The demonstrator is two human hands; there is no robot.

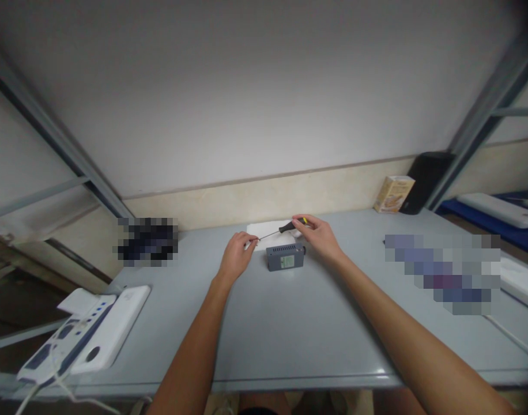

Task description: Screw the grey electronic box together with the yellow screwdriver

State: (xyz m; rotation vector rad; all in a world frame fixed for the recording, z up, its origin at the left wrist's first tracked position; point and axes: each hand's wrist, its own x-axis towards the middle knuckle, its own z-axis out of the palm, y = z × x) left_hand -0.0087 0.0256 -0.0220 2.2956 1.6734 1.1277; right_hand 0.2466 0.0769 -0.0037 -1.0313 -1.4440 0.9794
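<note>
My right hand [319, 235] grips the dark handle of a screwdriver [286, 228] that has a yellow mark near its end. The thin shaft points left, and its tip meets the fingers of my left hand [238, 253]. Those left fingers are pinched at the tip; whatever sits between them is too small to make out. Just below and between both hands, a grey metal box [285, 257] with vent slots and a pale label stands on the table. Behind it lies a white sheet of paper [268, 228], partly covered by my hands and the screwdriver.
On the left of the grey table [307, 340] are a white power strip [67, 334] with a cable and a white flat device [112, 328]. A yellow carton [393, 194] and a black speaker-like object [428, 181] stand back right. Blurred items lie on both sides.
</note>
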